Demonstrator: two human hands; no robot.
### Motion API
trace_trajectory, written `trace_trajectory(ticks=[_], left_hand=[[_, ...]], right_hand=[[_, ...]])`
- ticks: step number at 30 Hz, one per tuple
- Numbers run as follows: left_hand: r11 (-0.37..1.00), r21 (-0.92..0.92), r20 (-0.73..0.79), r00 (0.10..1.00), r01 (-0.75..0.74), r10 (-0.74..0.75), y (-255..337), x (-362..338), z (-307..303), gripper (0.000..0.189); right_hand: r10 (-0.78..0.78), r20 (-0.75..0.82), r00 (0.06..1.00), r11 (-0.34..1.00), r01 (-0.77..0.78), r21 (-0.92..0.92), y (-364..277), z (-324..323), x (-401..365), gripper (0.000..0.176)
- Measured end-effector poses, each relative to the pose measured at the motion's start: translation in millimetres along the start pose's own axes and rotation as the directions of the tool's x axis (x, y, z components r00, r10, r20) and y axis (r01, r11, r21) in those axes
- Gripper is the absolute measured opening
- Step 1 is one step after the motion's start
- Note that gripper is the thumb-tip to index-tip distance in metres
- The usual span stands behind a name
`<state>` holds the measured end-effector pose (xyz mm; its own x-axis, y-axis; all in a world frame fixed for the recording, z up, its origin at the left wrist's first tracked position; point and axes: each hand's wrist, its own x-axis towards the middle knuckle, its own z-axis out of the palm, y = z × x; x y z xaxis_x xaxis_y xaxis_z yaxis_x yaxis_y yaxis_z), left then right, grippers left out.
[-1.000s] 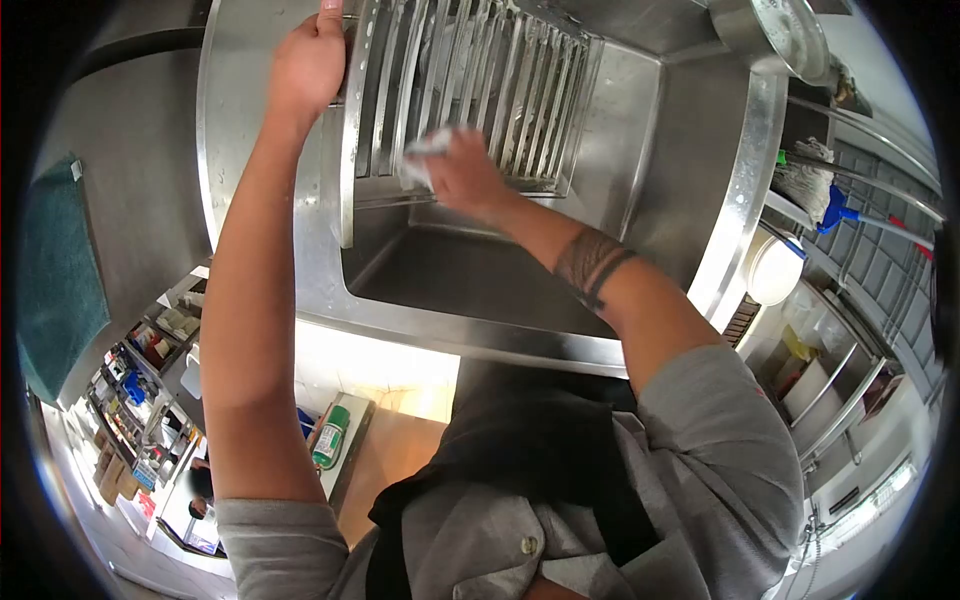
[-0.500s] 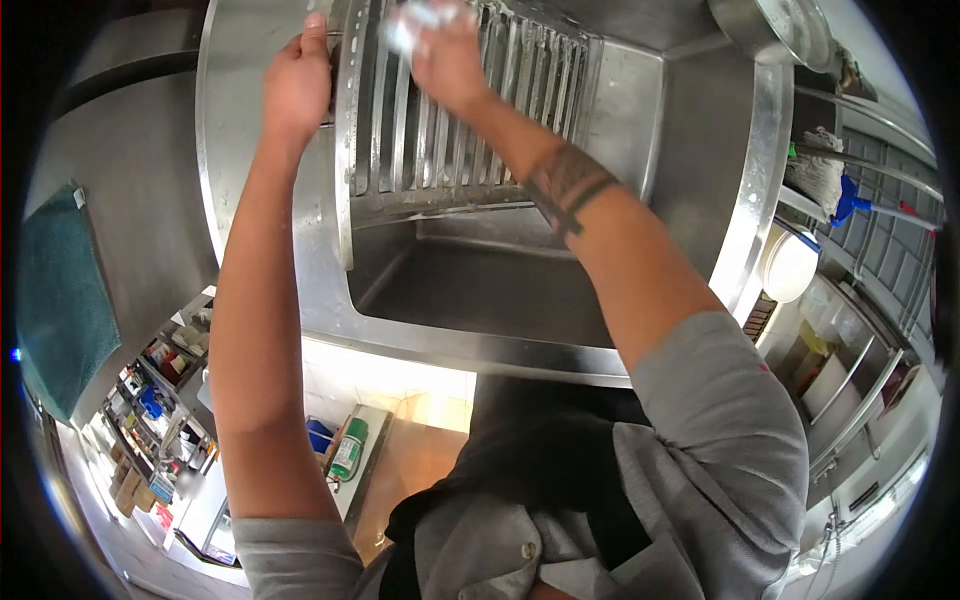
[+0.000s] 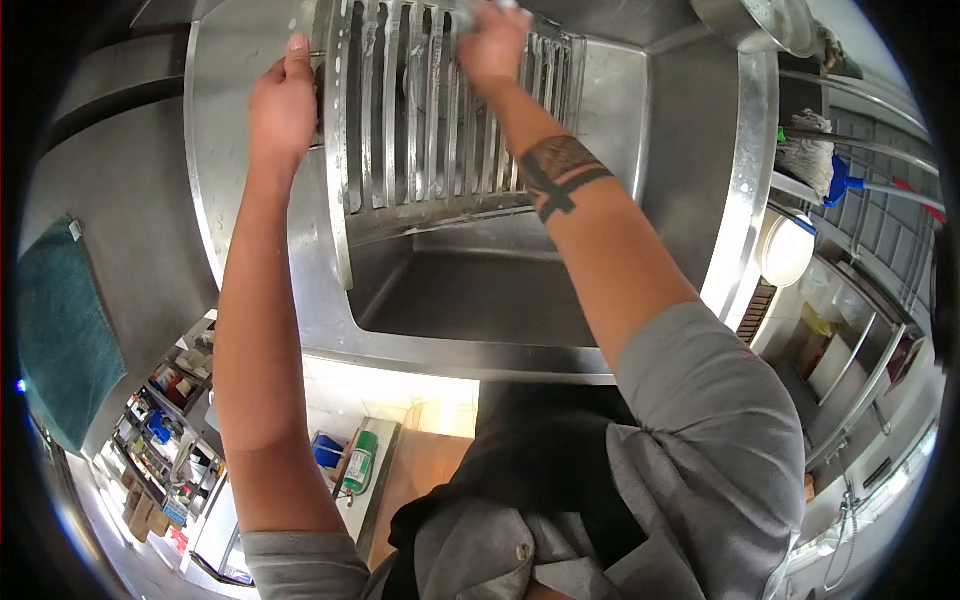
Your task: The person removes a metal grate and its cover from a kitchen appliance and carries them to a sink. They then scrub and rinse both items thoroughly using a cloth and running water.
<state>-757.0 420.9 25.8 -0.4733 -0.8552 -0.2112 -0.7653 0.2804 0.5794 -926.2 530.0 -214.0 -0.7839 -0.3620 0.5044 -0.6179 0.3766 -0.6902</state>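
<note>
A slatted metal filter panel (image 3: 408, 130) lies tilted across the steel sink (image 3: 480, 300), its left edge near the rim. My left hand (image 3: 284, 100) is closed around a thin wire handle on the panel's left side, thumb pointing up. Over the upper part of the slats is my right hand (image 3: 496, 45), somewhat blurred, with its fingers closed. A pale, wadded thing shows at its fingertips near the top of the view; most of it is hidden or smeared.
A metal pot (image 3: 765, 22) stands at the sink's upper right. A green cloth (image 3: 68, 335) hangs at the left. Below left, a green container (image 3: 361, 463) sits on a low shelf. A mop head (image 3: 808, 158) and metal racks are at the right.
My right hand has moved right across the slats with the pale wad. My left hand keeps its hold on the handle. The whole view has shifted slightly.
</note>
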Motion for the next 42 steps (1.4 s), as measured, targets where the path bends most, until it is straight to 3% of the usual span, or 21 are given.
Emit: trace_trajectory(ticks=[3,4,6,7,9,10,11,13,15,17,23,25,27,29,31,32,34,36,37,39,42], left_hand=[[0.999,-0.049,-0.020,1.000,0.013,-0.014,-2,1,0,0.063],[0.997,-0.076,-0.018,1.000,0.022,-0.024,-2,0,2,0.063],[0.999,-0.023,0.006,0.999,0.046,-0.046,-3,3,0,0.067],[0.997,0.028,0.021,0.997,0.071,-0.072,-5,6,-2,0.073],[0.999,0.003,0.065,0.997,0.037,-0.037,-11,8,-1,0.075],[0.998,0.013,0.041,0.998,0.053,-0.054,-7,5,-1,0.074],[0.997,0.024,0.019,0.998,0.067,-0.068,-6,4,-1,0.074],[1.000,0.012,-0.039,0.999,-0.012,0.012,-9,10,2,0.072],[0.999,0.020,0.027,0.999,0.036,-0.036,-4,1,-3,0.069],[0.998,-0.003,0.052,0.997,0.063,-0.063,-3,0,-4,0.067],[0.991,-0.087,0.033,0.994,0.103,-0.100,9,-6,0,0.062],[0.997,-0.062,0.006,0.999,0.044,-0.044,2,-4,0,0.064],[0.999,-0.029,-0.004,1.000,0.026,-0.026,-1,0,-1,0.064],[0.999,-0.040,-0.030,0.999,-0.018,0.017,-3,0,3,0.065],[0.996,0.037,0.056,0.995,0.082,-0.084,0,-1,-5,0.068],[0.996,0.063,0.034,0.998,0.057,-0.059,-3,1,-4,0.069],[0.997,0.064,0.033,0.998,0.047,-0.049,-6,7,-2,0.072],[0.999,0.039,0.056,0.998,0.020,-0.022,-6,6,-4,0.064],[1.000,0.023,0.082,0.997,-0.008,0.006,-8,7,-4,0.062],[0.984,0.062,-0.028,0.985,-0.166,0.167,-10,6,-1,0.064],[0.999,0.031,0.106,0.994,-0.012,0.009,-8,11,-2,0.067]], right_hand=[[0.298,0.023,0.954,0.925,-0.282,-0.253,89,-6,-30,0.019],[0.304,0.024,0.952,0.922,-0.288,-0.258,95,-2,-31,0.019],[0.602,-0.024,0.798,0.796,-0.603,-0.053,97,8,-30,0.015],[0.317,-0.246,0.916,0.918,-0.362,-0.163,64,17,-26,0.014],[0.118,-0.001,0.993,0.993,-0.118,0.031,13,6,-10,0.012],[0.231,0.240,0.943,0.969,-0.244,0.026,-9,-11,-3,0.030],[0.246,0.238,0.940,0.966,-0.257,0.017,1,-15,-9,0.030],[-0.010,-0.067,0.998,1.000,0.010,-0.002,39,-11,-14,0.011],[0.280,0.003,0.960,0.905,-0.263,-0.333,119,-8,-42,0.014],[0.272,0.042,0.961,0.801,-0.202,-0.564,129,-45,-41,0.018],[0.217,0.323,0.921,0.959,-0.139,-0.248,92,-25,-22,0.023],[-0.048,-0.024,0.999,0.995,0.045,-0.088,110,-21,-34,0.013],[0.038,0.028,0.999,0.998,-0.036,-0.060,111,-31,-35,0.016],[0.490,0.347,0.800,0.858,-0.373,-0.352,125,-44,-59,0.032],[0.340,0.353,0.872,0.914,-0.217,-0.343,118,-60,-98,0.031],[0.401,0.367,0.840,0.889,-0.260,-0.376,84,-85,-106,0.037],[0.211,0.518,0.829,0.888,0.059,-0.456,128,-76,-179,0.038],[0.339,0.800,0.494,0.885,0.121,-0.450,44,-143,-143,0.034],[0.339,0.798,0.498,0.882,0.127,-0.454,38,-149,-143,0.034],[0.545,0.759,0.356,0.835,-0.147,-0.530,44,-161,-159,0.030],[0.663,0.569,0.487,0.747,-0.380,-0.545,50,-177,-153,0.029]])
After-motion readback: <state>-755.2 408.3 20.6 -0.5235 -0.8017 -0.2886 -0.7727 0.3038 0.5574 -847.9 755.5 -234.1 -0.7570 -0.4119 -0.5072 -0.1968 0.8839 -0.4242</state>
